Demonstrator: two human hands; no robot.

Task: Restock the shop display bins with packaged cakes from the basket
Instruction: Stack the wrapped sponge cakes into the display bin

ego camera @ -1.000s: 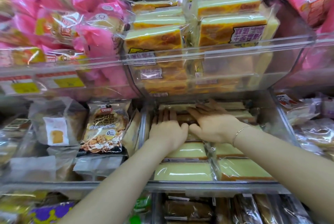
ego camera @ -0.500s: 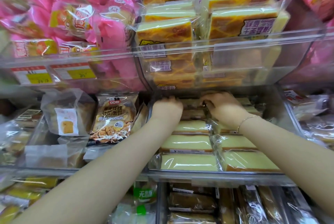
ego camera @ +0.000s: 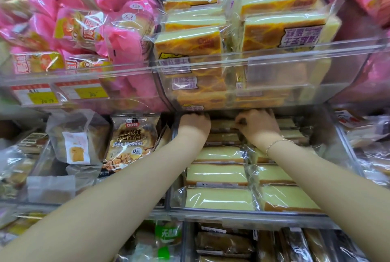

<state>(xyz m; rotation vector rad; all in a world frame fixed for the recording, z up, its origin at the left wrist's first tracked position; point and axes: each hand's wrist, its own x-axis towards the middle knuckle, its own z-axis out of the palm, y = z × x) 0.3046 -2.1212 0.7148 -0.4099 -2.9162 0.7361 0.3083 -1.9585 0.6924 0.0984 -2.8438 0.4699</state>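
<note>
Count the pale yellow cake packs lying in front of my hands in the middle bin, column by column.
Left-column packs: 3
Right-column packs: 3, the farthest one partly hidden
Total: 6

rye walnut bag [ego camera: 132,142], pink pkgs [ego camera: 101,21]

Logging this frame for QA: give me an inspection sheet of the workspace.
Surface: clear middle bin, rows of wrapped cakes lying flat inside.
Job's things: more cakes stacked in the upper bin; basket not in view.
Clutter: pink bags upper left; Rye Walnuts bag in the bin to the left.
Grippers: left hand and right hand reach to the back of the middle bin, fingers hidden under the upper bin; grip cannot be told.
Cables: nothing seen.
Surroundings: dark loaves in the bin below.
</note>
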